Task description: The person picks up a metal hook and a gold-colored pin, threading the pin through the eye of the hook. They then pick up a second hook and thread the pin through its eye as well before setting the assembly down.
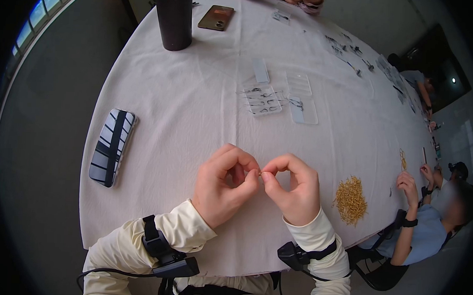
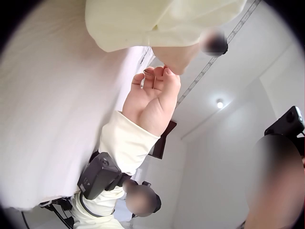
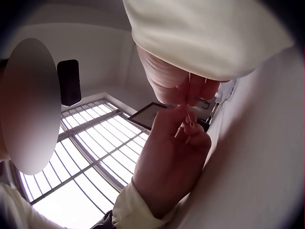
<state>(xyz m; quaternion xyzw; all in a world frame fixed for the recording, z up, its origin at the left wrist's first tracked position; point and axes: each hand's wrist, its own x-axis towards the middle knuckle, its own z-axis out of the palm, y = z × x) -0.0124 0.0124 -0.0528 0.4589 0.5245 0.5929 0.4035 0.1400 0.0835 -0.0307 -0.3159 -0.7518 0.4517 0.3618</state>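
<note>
Both hands meet fingertip to fingertip above the white cloth in the head view. The left hand [image 1: 227, 184] pinches something very small between thumb and forefinger; the right hand [image 1: 294, 188] pinches at the same spot from the other side. In the right wrist view a thin wire-like piece with a small ring [image 3: 192, 124] shows by the left hand's fingers; its exact shape is hard to tell. A pile of small golden pieces [image 1: 351, 201] lies to the right of the right hand.
A clear compartment box [image 1: 263, 100] with dark hooks stands beyond the hands, its clear neighbour [image 1: 304, 109] beside it. A phone [image 1: 112, 147] lies at left, a dark tumbler [image 1: 173, 21] and another phone [image 1: 216, 17] at the back. Other people sit around the table.
</note>
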